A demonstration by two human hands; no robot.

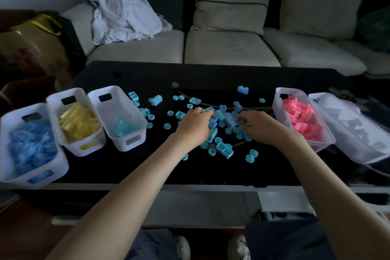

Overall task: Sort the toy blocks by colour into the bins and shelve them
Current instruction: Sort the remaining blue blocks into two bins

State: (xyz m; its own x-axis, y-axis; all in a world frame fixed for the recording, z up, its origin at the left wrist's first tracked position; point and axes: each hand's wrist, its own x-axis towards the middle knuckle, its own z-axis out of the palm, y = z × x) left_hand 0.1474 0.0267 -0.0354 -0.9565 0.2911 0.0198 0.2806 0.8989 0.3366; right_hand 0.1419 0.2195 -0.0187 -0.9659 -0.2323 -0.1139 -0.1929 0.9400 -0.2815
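Note:
Several loose light-blue toy blocks and small wheel pieces lie scattered over the middle of the black table. My left hand and my right hand both reach into the thick of that pile, fingers curled among the blocks; what each one holds is hidden. On the left stand a bin of darker blue blocks, a bin of yellow blocks and a white bin holding one light-blue piece. To the right are a bin of pink blocks and a bin of white blocks.
A pale sofa with a crumpled white cloth runs behind the table. A brown bag with a yellow strap sits at the far left. My knees and shoes show below the table's near edge.

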